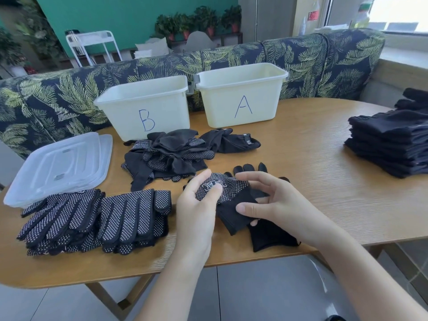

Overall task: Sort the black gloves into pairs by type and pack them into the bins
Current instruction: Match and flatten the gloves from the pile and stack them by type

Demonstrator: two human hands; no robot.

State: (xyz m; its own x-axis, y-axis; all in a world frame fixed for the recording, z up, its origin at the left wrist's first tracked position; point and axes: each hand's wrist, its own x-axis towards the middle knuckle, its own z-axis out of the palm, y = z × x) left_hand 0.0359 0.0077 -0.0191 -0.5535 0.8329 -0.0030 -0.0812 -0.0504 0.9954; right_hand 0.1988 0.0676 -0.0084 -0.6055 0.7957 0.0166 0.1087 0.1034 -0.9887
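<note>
Wooden table, rounded edge, angled legs. Leaf-print sofa along its far edge. Teal wall behind; white wire rack; potted plants on a shelf. Bright window at right. Grey tile floor.

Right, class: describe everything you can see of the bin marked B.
The bin marked B is a cream, plastic-looking rectangular tub with a rolled rim and a blue handwritten B on its front wall. It stands upright and lidless on the wooden table, left of the bin marked A. A heap of black gloves lies against its front.
</note>
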